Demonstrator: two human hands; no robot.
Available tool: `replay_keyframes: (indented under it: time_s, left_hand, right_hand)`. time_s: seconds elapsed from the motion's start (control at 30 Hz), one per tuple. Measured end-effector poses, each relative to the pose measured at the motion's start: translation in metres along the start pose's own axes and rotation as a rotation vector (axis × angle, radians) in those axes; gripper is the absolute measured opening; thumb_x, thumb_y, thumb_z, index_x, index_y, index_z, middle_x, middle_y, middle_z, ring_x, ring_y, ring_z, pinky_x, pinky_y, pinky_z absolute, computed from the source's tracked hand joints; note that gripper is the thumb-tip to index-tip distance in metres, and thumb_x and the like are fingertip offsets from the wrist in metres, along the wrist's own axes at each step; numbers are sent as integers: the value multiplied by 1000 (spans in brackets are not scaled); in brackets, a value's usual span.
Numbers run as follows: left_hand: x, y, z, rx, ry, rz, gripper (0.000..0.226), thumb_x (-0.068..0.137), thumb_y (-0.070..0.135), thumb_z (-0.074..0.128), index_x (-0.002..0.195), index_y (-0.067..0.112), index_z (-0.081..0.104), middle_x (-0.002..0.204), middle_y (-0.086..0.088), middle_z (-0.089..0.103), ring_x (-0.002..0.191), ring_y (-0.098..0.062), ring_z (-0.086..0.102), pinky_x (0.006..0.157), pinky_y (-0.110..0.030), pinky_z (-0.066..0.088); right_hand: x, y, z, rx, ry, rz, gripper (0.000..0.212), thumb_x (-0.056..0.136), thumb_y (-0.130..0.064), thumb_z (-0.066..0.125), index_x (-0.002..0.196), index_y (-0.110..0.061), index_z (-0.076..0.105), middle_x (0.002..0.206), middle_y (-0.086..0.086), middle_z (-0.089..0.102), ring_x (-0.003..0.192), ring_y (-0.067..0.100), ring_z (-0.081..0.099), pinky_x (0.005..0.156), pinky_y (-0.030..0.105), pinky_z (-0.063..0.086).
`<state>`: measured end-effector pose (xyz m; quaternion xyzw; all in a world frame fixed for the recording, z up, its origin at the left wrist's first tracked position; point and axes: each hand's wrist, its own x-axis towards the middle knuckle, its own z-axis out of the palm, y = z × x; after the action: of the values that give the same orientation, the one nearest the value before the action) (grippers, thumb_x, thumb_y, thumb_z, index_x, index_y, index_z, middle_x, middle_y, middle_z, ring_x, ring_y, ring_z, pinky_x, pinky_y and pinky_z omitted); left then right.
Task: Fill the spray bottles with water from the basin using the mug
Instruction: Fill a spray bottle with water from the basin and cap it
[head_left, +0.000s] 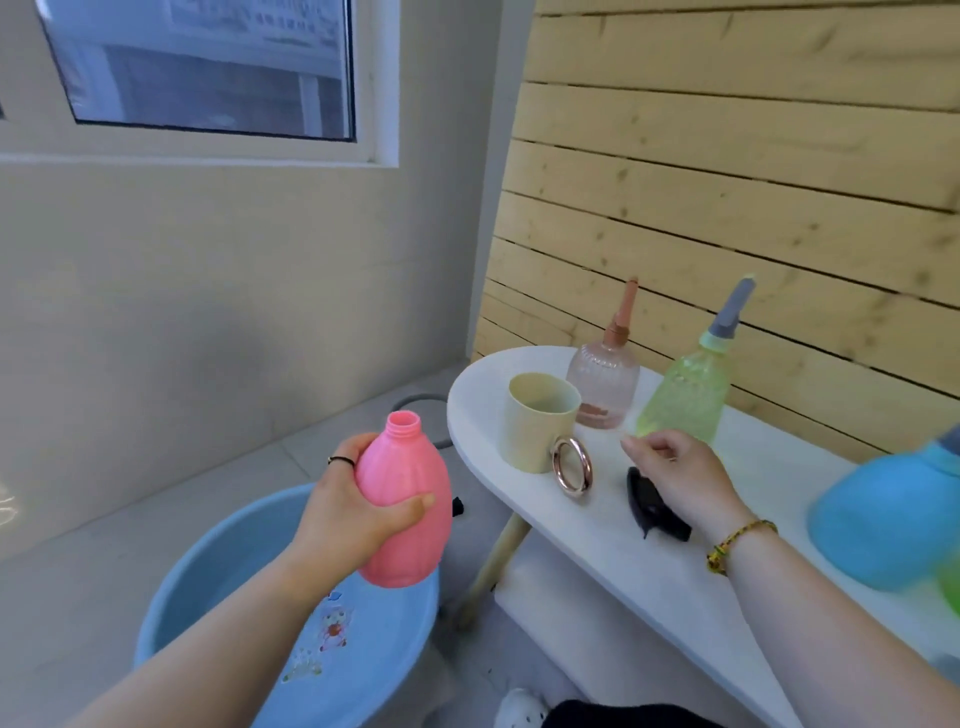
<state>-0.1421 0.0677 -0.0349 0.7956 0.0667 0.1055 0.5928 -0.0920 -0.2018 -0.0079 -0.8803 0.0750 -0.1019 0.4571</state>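
While the left hand (340, 512) clasps the uncapped pink bottle (402, 499) upright over the basin (218, 582); the right hand (675, 475) hovers loosely curled, empty, beside the mug (540, 423).

Matt pink plastic bottle (404, 499), knotty wood wall (727, 182)

Four spray bottles (404, 499) — one mug (540, 423) — one basin (218, 582).

**Lighting and picture quality: head view**

Soft, even daylight is admitted through the window (208, 67) at upper left; the scene is brightly lit. Faint shadows are cast under the white table (597, 545). No harsh glare is seen. Wide-angle bending is noted in the wooden slat wall (753, 171). The blue bottle (888, 519) at the right edge is blurred; overall sharpness is slightly soft.
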Motion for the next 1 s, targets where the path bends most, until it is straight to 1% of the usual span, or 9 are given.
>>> replay_keyframes:
  time_s: [0.07, 0.17, 0.27, 0.37, 0.47, 0.53, 0.63, 0.83, 1.0]
  left_hand:
    - [-2, 9, 15, 8, -55, 27, 61, 65, 6, 77, 107, 27, 38, 96, 7, 48, 87, -17, 48, 60, -20, 36]
    - [-6, 24, 41, -16, -131, 45, 64, 63, 10, 81, 107, 28, 38, 92, 12, 47, 84, -14, 50, 62, -20, 38]
    - [-12, 35, 62, -85, -182, 47, 61, 46, 27, 74, 97, 34, 42, 90, 18, 48, 79, -2, 50, 61, -19, 39]
    - [-19, 40, 78, -136, -213, 31, 62, 34, 35, 73, 86, 40, 41, 90, 17, 51, 80, 1, 51, 62, -21, 41]
    - [-24, 39, 88, -103, -241, 34, 68, 25, 43, 70, 87, 40, 41, 93, 15, 52, 83, -6, 54, 68, -26, 43]
    - [-25, 39, 93, -94, -260, 31, 66, 31, 37, 73, 88, 40, 41, 94, 14, 52, 85, -11, 54, 72, -28, 43]
    - [-26, 40, 99, -95, -270, 55, 58, 41, 28, 72, 88, 40, 41, 93, 15, 52, 84, -9, 54, 64, -22, 43]
    - [-31, 48, 105, -109, -283, 96, 58, 43, 27, 73, 87, 42, 39, 90, 18, 51, 80, 0, 52, 60, -15, 40]
    - [-27, 61, 125, -100, -312, 160, 60, 62, 5, 80, 86, 41, 38, 90, 18, 49, 79, 3, 50, 60, -9, 37]
  right_hand:
    - [0, 12, -24, -196, -31, 7, 23, 85, -23, 61, 98, -5, 60, 92, 5, 56, 85, 17, 49, 70, 25, 34]
    - [-3, 35, -55, -413, -192, 71, 34, 85, -23, 62, 112, -3, 57, 114, 10, 58, 101, 22, 53, 81, 25, 37]
    - [-8, 48, -60, -465, -306, 64, 52, 83, -27, 64, 129, -11, 45, 131, 4, 48, 117, 17, 46, 89, 19, 33]
    - [-10, 53, -52, -437, -299, 25, 67, 80, -26, 67, 137, -14, 34, 137, 3, 41, 124, 16, 41, 94, 19, 31]
    - [-7, 53, -40, -516, -283, -66, 63, 80, -24, 65, 135, -14, 38, 135, 4, 43, 126, 19, 39, 98, 20, 30]
    - [-5, 53, -33, -584, -275, -101, 53, 82, -23, 62, 131, -14, 44, 130, 6, 48, 123, 22, 39, 97, 23, 32]
    - [-3, 54, -26, -612, -209, -99, 35, 84, -17, 57, 118, -11, 55, 121, 7, 55, 114, 23, 48, 89, 24, 37]
    - [-1, 63, -39, -473, -57, -49, 30, 84, -14, 58, 114, -10, 58, 117, 7, 59, 108, 22, 53, 74, 21, 34]
    - [5, 49, -76, 187, 194, 18, 33, 81, 0, 63, 113, -2, 56, 103, 8, 59, 90, 16, 55, 74, 19, 39]
